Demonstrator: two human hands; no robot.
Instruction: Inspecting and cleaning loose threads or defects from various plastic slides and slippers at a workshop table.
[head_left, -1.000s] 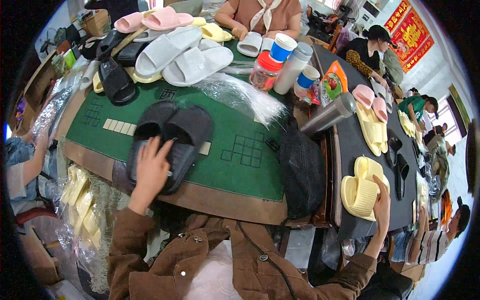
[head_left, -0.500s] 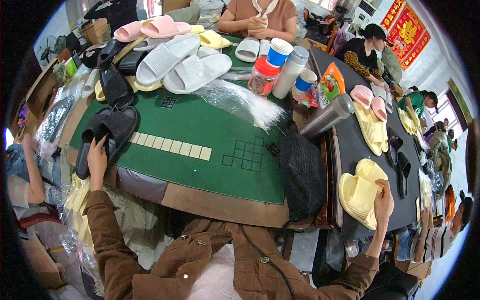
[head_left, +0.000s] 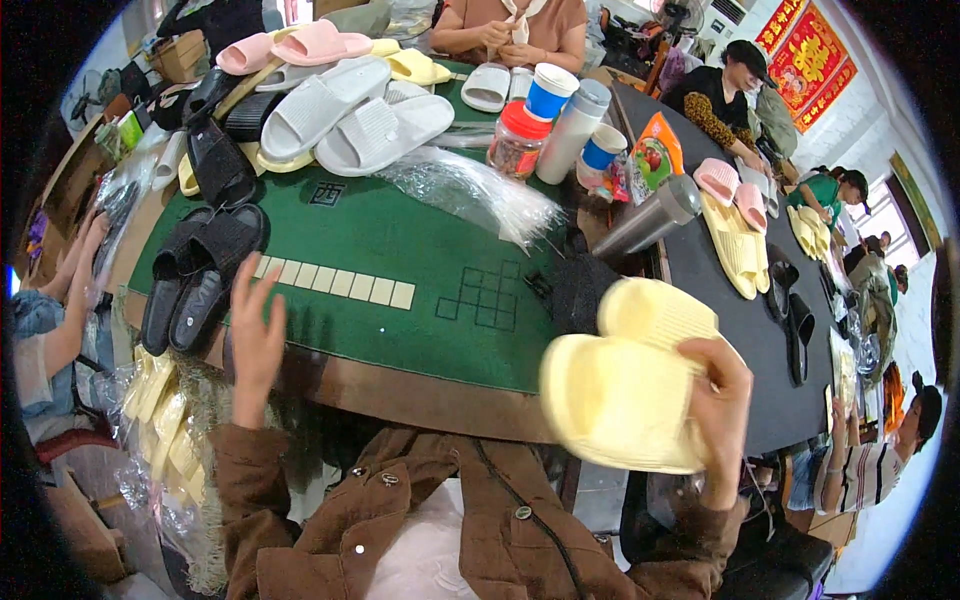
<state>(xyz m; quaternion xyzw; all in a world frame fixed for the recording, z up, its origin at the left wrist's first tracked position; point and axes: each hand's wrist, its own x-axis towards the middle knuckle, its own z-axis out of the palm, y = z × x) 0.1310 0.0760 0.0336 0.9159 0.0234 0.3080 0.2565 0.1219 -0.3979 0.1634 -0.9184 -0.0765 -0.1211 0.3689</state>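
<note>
My right hand (head_left: 722, 385) grips a pair of pale yellow slippers (head_left: 630, 400) by their right side, raised off the table at the near right. The two slippers lie one against the other, and the nearer covers part of the farther. My left hand (head_left: 258, 325) is empty, its fingers stretched and spread, over the near left edge of the green table mat (head_left: 400, 245). Just left of it a pair of black slippers (head_left: 205, 275) rests on the table, apart from the hand. Behind them stands another black slipper (head_left: 220, 165).
Grey slippers (head_left: 385, 130) and pink slippers (head_left: 320, 43) are heaped at the far left. Clear plastic strips (head_left: 470, 190), a red-lidded jar (head_left: 520, 140), paper cups and a steel flask (head_left: 650, 215) stand mid-table. More yellow slippers (head_left: 733, 245) lie right. Several people sit around.
My right hand has lifted the yellow slippers from the right table and brought them left, toward me. My left hand has let go of the black slippers and moved right.
</note>
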